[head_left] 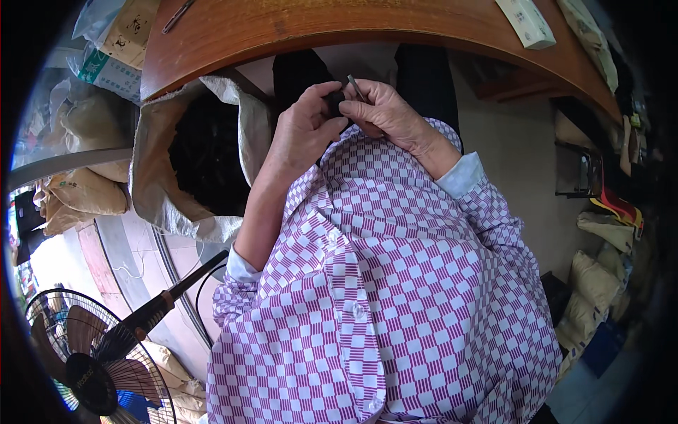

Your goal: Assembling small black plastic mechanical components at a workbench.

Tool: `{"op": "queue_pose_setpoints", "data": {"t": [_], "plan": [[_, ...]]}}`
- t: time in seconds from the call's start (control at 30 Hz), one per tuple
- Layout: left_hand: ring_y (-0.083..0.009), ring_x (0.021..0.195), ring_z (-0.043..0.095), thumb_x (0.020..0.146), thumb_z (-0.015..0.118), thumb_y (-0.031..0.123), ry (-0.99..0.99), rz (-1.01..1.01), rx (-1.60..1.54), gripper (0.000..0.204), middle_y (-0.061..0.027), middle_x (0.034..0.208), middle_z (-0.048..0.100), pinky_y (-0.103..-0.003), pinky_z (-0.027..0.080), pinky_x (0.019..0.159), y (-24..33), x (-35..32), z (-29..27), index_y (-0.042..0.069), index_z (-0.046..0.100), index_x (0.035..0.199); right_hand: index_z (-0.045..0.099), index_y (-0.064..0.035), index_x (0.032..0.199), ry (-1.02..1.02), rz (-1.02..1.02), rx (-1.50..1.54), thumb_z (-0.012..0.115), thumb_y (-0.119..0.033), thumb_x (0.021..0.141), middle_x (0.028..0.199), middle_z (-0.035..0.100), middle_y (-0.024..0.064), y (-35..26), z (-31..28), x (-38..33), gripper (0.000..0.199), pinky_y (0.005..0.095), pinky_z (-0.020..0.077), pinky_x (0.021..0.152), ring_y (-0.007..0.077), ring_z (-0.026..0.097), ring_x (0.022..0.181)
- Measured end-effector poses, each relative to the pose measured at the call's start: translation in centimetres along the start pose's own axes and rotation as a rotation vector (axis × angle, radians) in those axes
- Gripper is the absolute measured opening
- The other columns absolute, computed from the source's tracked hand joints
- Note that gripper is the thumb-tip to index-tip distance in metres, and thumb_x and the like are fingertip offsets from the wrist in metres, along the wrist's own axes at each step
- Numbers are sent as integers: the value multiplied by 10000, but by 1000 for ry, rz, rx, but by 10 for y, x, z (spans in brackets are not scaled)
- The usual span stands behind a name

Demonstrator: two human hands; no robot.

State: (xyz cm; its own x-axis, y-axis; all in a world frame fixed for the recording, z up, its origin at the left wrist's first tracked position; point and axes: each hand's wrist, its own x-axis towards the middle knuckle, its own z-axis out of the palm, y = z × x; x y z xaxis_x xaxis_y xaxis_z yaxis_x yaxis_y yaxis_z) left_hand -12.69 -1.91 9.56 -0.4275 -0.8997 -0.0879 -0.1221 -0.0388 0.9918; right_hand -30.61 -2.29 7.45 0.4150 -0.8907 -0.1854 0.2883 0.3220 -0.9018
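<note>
My left hand [300,131] and my right hand [388,113] meet in front of my chest, just below the edge of a wooden table [339,28]. Between the fingers of both sits a small black part [334,101]. A thin grey metal pin [356,87] sticks up from the fingers of my right hand, right beside the black part. How the pin and the part touch is hidden by my fingers. My purple and white checked shirt [381,283] fills the lower middle of the view.
An open woven sack [176,184] of dark pieces stands at my left. A pedestal fan [92,353] is at lower left. A white box [526,22] lies on the table's right. Filled bags [597,283] pile up at the right, more sacks [78,191] at the left.
</note>
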Motion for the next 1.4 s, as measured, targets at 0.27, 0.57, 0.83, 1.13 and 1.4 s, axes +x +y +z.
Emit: {"op": "queue_pose_setpoints", "data": {"t": [0.27, 0.57, 0.83, 1.13, 1.4], "plan": [[-121, 710, 634, 865, 536, -32, 68, 67, -110, 342, -96, 823, 603, -233, 525, 607, -16, 0, -3, 0, 431, 1189, 563, -68, 923, 14, -20, -244, 489, -323, 967, 604, 421, -60, -6, 14, -3, 269, 172, 287, 435, 18, 369, 510], [-120, 689, 626, 870, 522, -36, 140, 69, -69, 232, -89, 775, 596, -249, 524, 588, -19, 2, -7, 7, 433, 1080, 536, -31, 997, -5, -122, -667, 410, -289, 1000, 683, 471, -4, -2, 22, 7, 287, 202, 381, 535, 64, 447, 606], [-225, 628, 629, 832, 534, -63, 355, 166, 272, 262, -152, 715, 597, -311, 500, 561, -22, -2, 5, 29, 454, 1065, 530, -16, 942, 67, -220, -724, 436, -174, 986, 665, 529, 41, 6, 29, 14, 188, 262, 436, 568, 110, 512, 613], [-204, 589, 605, 820, 575, -37, 504, 174, 326, 253, -111, 661, 576, -296, 473, 524, 0, -7, -23, 46, 479, 1039, 547, -48, 948, -123, -216, -805, 492, -302, 961, 772, 607, 68, -36, 21, 43, 260, 310, 473, 632, 159, 600, 695], [-317, 1125, 505, 821, 600, 88, 737, 33, 978, 423, -154, 1225, 502, -389, 423, 928, -12, -43, -104, 112, 486, 1228, 491, -157, 1210, 262, -495, -1906, 524, -206, 923, 881, 633, 108, -105, -108, 117, 294, 375, 534, 635, 283, 639, 784]]}}
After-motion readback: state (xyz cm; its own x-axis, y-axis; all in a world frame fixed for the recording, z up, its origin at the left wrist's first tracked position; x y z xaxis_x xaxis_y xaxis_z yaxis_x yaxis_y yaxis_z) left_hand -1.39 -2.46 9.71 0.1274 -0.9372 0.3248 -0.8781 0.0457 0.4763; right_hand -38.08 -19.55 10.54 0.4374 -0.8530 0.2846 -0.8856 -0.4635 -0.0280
